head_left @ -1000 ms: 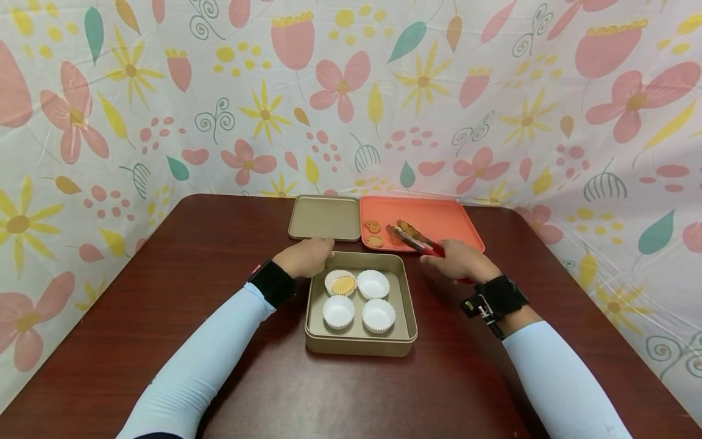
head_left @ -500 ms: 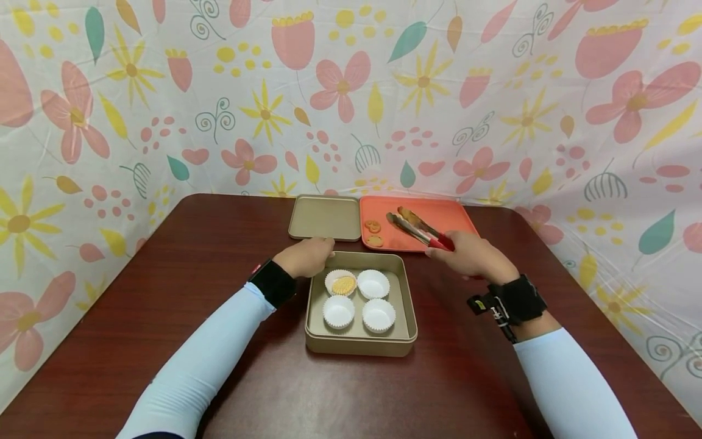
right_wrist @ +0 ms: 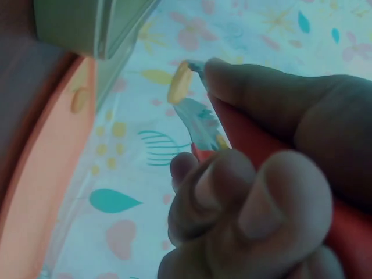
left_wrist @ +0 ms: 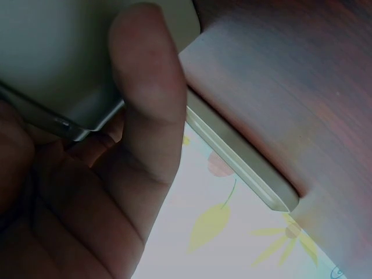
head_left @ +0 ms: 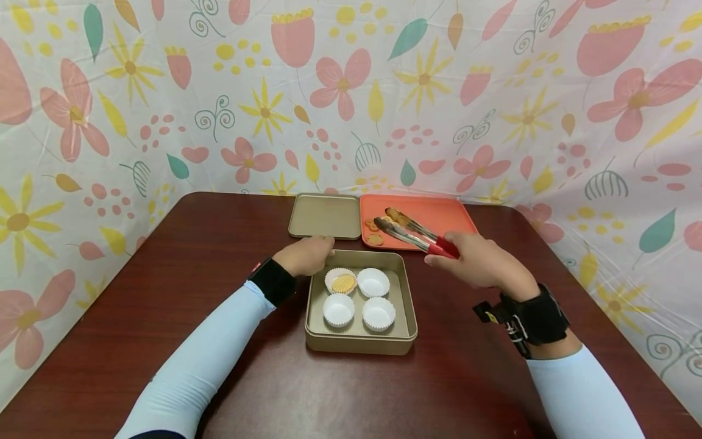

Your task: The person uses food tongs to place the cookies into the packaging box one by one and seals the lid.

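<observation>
My left hand [head_left: 305, 256] grips the far left corner of a gold square tin [head_left: 359, 346]. Inside the tin stand several white paper baking cups [head_left: 378, 314]; the far left one holds a ridged yellow cookie [head_left: 343, 284]. My right hand [head_left: 479, 259] holds tongs [head_left: 406, 236] with red handles, raised over the front of an orange tray [head_left: 450, 213]. Between the tong tips is a thin golden cookie [right_wrist: 180, 82], plain in the right wrist view and mostly hidden in the head view. The left wrist view shows my thumb [left_wrist: 148, 70] against the tin.
A shallow gold lid [head_left: 326, 216] lies behind the tin, left of the orange tray. A pretzel-shaped cookie [head_left: 370, 225] and a round cookie [head_left: 375, 240] lie at the tray's left end. A flowered cloth [head_left: 263, 146] hangs behind the dark wooden table [head_left: 230, 219].
The tongs have lifted off the orange tray with a cookie and shifted slightly left and nearer. My left hand and the tin have stayed in place.
</observation>
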A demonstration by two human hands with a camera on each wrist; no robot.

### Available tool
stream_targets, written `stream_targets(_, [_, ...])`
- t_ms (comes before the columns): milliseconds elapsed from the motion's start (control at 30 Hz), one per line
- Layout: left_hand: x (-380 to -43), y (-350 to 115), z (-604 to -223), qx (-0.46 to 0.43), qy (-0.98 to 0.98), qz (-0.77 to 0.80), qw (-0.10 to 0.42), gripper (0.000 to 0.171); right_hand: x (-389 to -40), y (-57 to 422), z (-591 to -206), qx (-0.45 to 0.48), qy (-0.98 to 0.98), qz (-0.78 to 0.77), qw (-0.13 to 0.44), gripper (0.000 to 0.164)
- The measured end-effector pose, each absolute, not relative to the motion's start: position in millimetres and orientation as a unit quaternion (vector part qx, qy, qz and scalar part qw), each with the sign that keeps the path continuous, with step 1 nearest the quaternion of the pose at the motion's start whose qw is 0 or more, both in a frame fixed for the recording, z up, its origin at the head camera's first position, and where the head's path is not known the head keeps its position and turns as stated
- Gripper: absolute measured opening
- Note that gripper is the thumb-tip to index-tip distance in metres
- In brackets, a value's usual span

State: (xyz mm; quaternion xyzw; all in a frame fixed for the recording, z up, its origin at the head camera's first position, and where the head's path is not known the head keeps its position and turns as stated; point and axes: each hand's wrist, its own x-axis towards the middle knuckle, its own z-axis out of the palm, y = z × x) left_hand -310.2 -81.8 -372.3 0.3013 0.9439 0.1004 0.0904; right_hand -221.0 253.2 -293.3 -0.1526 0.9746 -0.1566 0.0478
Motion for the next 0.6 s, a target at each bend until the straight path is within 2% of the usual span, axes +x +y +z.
stream_targets(133, [-311,-81,-372,0.301,0.944,0.096,0.091,0.017,-209,250,-290,-0.173,0.972,-0.151,0.044,0.047])
stream_targets(333, [-309,-82,-371,0.3,0.945,0.095,0.089,0.016,-193,246,-288,-0.191,0.97,-0.141,0.046,0.048])
stream_targets(600, [-308,-81,-370,0.298,0.946,0.093,0.088,0.017,-187,244,-295,-0.216,0.965,-0.141,0.043,0.04])
